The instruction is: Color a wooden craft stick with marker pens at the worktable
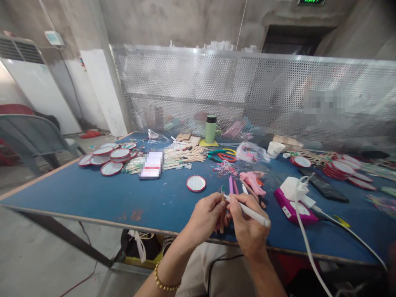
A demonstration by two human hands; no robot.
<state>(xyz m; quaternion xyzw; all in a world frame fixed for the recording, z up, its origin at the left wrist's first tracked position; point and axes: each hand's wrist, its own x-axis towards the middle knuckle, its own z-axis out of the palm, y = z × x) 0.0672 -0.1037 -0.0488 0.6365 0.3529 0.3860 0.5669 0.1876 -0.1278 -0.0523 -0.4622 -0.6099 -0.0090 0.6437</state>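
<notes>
My left hand is closed around a thin wooden stick with a green tip, held upright at the table's front edge. In my right hand is a white marker pen. Its tip end is close to the stick's upper part; whether they touch I cannot tell. Just beyond my hands lies a round white disc with a red rim. Purple sticks and a pink glue gun lie near my right hand.
Stacked red-rimmed discs lie at left, beside many wooden sticks and a phone. Behind stand a green bottle and a paper cup. At right, a purple power strip trails white cables.
</notes>
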